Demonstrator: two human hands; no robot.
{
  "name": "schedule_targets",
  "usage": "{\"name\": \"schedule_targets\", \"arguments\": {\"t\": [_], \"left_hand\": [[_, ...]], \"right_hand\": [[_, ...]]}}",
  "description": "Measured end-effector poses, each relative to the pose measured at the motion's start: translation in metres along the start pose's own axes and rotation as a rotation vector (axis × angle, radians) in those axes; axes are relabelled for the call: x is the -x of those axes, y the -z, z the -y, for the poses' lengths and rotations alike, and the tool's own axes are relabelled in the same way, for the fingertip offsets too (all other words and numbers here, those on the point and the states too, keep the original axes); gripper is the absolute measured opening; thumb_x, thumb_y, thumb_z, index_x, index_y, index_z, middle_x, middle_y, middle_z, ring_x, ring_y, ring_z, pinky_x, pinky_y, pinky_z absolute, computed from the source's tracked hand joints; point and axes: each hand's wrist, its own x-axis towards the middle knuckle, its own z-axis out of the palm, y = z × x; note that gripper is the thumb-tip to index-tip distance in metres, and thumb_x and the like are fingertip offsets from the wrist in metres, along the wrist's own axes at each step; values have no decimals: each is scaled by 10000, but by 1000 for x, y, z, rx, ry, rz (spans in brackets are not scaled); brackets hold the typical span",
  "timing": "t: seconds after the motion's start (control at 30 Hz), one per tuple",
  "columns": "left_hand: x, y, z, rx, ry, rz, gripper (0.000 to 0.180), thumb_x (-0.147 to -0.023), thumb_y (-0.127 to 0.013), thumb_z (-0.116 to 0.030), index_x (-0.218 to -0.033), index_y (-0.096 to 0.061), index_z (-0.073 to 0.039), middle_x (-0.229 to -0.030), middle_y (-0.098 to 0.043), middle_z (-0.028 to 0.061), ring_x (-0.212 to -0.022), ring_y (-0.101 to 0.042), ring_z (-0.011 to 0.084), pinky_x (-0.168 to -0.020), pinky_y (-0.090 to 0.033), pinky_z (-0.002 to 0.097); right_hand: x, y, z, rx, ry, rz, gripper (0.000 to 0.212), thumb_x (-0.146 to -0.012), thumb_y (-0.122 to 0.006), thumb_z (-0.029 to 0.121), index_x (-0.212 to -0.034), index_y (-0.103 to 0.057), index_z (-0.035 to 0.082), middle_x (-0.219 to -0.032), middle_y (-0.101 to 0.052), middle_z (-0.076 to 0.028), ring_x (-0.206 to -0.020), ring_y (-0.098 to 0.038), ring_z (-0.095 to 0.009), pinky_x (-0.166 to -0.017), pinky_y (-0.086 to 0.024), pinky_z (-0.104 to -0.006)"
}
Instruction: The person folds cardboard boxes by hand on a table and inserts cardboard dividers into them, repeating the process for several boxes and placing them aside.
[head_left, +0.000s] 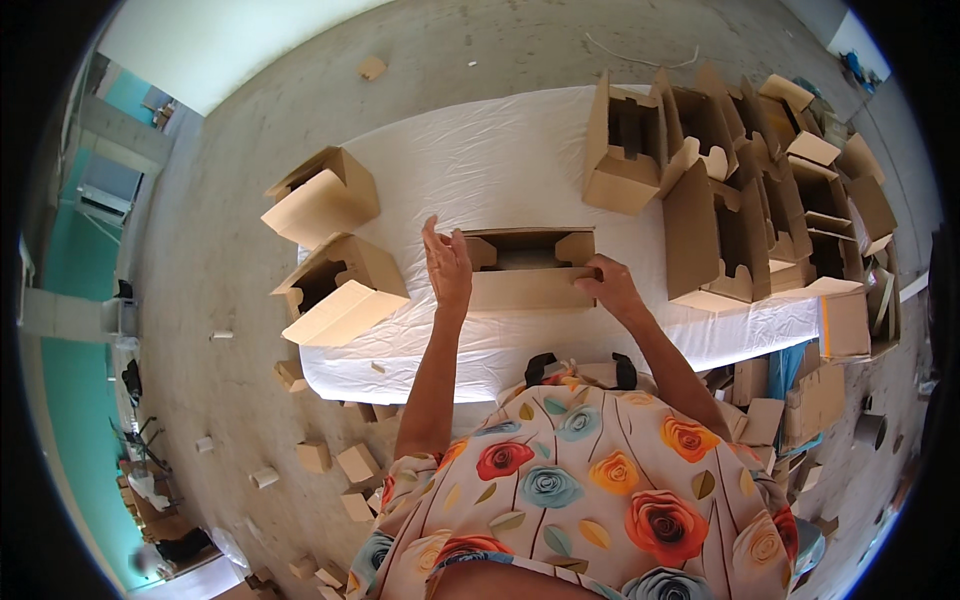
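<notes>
A brown cardboard box [525, 268] lies open on the white-covered table [500, 160], right in front of me. My left hand [447, 265] is flat against its left end, fingers straight and together, pointing up. At the box's right end my right hand [608, 285] grips the corner flap with curled fingers. The box's side flaps are folded inward and its inside shows grey.
Several folded open cardboard boxes [740, 170] crowd the table's right half. Two more boxes [335, 290] [320, 195] hang over the table's left edge. Small cardboard scraps [330, 460] litter the concrete floor on the left. Flat cardboard pieces [810, 400] pile at the right.
</notes>
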Motion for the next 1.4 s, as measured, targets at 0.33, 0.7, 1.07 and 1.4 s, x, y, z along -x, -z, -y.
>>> {"name": "schedule_targets", "arguments": {"t": [0.33,0.7,1.07,1.4], "left_hand": [[5,7,103,-83,333,206,441,-768,-614,-287,-1130,-439,-105,-902,-536,155,-805,-521,257,-690,-445,367],[30,4,49,432,828,871,563,-793,-573,-308,-1236,-259,-162,-947,-504,108,-746,-571,220,-647,-517,373],[94,-117,10,640,932,870,566,-788,-588,-234,-1189,-202,-128,-952,-481,126,-823,-542,214,-721,-507,372],[88,-79,15,213,362,759,641,-784,-607,-183,-1284,-216,-97,-1021,-500,140,-900,-543,200,-726,-458,342]], "right_hand": [[9,-4,-5,9,-357,68,568,-732,-634,323,-1108,-398,-31,-812,-567,-181,-621,-598,-243,-546,-478,-297],[-19,32,-78,57,-59,-195,326,-765,-562,170,-1032,-518,-12,-873,-579,-126,-561,-559,-145,-461,-459,-259],[-13,78,-32,471,61,-559,386,-739,-588,109,-1099,-478,22,-1079,-449,-163,-994,-450,-345,-839,-392,-396],[-10,58,-15,626,73,-420,427,-683,-658,137,-1078,-509,70,-1081,-462,-115,-1027,-441,-300,-865,-385,-390]]}}
